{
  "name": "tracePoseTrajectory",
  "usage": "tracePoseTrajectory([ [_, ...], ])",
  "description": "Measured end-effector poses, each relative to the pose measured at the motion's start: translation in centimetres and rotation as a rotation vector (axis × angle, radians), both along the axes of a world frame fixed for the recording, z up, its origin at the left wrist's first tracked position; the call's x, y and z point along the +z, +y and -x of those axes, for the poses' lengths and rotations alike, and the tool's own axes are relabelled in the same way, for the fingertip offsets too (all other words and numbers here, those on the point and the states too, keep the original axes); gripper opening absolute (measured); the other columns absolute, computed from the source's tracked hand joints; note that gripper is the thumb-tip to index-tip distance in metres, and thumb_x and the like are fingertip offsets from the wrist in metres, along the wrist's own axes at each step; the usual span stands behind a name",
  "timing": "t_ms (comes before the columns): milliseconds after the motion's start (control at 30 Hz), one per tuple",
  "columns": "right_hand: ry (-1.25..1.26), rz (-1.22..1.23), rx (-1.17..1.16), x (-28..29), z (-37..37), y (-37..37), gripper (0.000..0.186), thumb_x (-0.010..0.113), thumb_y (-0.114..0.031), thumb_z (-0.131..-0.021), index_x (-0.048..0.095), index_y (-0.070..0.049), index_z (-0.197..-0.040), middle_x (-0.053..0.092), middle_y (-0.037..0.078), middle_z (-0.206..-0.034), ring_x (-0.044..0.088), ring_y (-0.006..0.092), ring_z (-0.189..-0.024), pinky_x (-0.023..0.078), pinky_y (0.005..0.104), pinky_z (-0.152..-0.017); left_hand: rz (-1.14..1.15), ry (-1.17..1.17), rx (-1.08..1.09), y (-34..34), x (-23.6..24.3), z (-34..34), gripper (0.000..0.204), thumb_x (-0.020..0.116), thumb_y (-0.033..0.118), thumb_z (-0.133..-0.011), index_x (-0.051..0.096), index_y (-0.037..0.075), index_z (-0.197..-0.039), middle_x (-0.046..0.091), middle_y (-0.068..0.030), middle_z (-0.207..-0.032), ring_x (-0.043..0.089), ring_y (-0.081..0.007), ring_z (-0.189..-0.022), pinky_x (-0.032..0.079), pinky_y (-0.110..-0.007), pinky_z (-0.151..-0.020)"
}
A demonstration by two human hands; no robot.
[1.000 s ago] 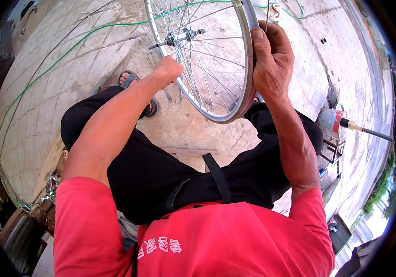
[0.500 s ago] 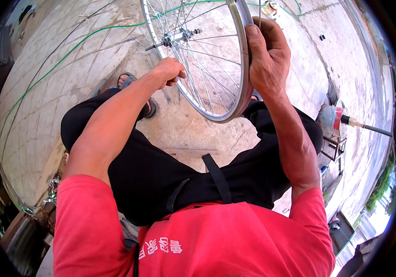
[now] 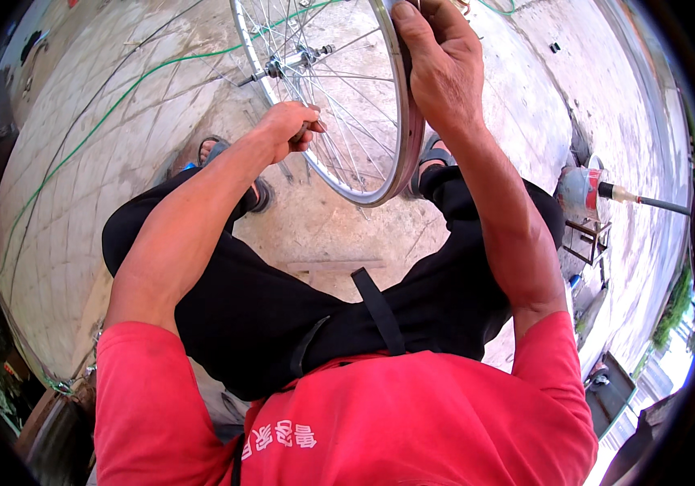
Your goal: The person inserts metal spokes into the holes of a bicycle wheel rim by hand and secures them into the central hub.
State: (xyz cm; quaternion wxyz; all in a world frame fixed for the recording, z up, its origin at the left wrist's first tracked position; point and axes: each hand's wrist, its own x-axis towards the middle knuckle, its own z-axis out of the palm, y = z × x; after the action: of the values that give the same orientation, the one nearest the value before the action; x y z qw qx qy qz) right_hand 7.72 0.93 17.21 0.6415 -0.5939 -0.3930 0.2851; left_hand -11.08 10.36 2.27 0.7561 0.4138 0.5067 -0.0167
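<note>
A spoked bicycle wheel rim is held up between my knees, its upper edge cut off by the picture. Thin metal spokes run from its rim to the silver hub, whose axle points left. My right hand grips the rim on its right side, thumb on the near face and fingers behind. On the left, my left hand is closed beside the rim and spokes. Something small and dark shows between its fingers, too little of it to name.
A green hose and a dark cable cross the concrete floor at left. At right, a red and grey bucket stands above a small metal frame. A flat strip of wood lies between my feet.
The wheel has shifted a little left and upward in the picture, with my right hand on it. My left hand has turned slightly, and the dark thing in its fingers now shows.
</note>
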Motion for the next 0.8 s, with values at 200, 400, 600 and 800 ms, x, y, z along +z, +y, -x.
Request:
tracePoseTrajectory([
  [200, 0.078, 0.223, 0.166, 3.5, 1.2, -0.2, 0.038, 0.06, -0.019, -0.102, 0.06, 0.001, -0.134, 0.064, 0.002, -0.094, 0.055, 0.0081, -0.081, 0.047, 0.0247, -0.073, 0.054, -0.06, 0.041, 0.5, 1.3, 0.3, 0.015, 0.061, 0.013, -0.096, 0.061, 0.005, -0.108, 0.066, -0.0079, -0.088, 0.052, -0.0096, -0.059, 0.046, -0.03, -0.053],
  [400, -0.222, -0.083, 0.141, 3.9, 1.5, 0.2, 0.043, 0.062, -0.033, -0.101, 0.066, 0.0, -0.128, 0.071, 0.015, -0.109, 0.068, 0.0205, -0.09, 0.058, 0.0347, -0.08, 0.202, -0.136, 0.126, -2.6, 7.3, -0.3, 0.007, 0.059, 0.009, -0.095, 0.061, 0.003, -0.092, 0.06, -0.0059, -0.08, 0.05, -0.0118, -0.058, 0.044, -0.03, -0.054],
  [600, -0.21, 0.038, 0.091, 5.0, 1.9, 0.2, 0.054, 0.064, -0.041, -0.098, 0.063, -0.007, -0.139, 0.071, 0.016, -0.121, 0.07, 0.0208, -0.102, 0.056, 0.034, -0.092, 0.215, -0.078, 0.178, -4.6, 10.8, 0.1, 0.011, 0.056, 0.012, -0.097, 0.061, 0.003, -0.091, 0.059, -0.0049, -0.075, 0.051, -0.0134, -0.055, 0.044, -0.029, -0.054],
  [800, -0.194, 0.045, 0.072, 5.0, 1.6, 1.0, 0.051, 0.063, -0.038, -0.098, 0.063, -0.006, -0.138, 0.07, 0.018, -0.12, 0.069, 0.0218, -0.103, 0.056, 0.0339, -0.092, -0.091, -0.175, 0.25, -5.4, 11.4, -0.3, 0.017, 0.058, 0.014, -0.099, 0.058, 0.004, -0.113, 0.069, -0.009, -0.087, 0.053, -0.0117, -0.055, 0.043, -0.026, -0.051],
])
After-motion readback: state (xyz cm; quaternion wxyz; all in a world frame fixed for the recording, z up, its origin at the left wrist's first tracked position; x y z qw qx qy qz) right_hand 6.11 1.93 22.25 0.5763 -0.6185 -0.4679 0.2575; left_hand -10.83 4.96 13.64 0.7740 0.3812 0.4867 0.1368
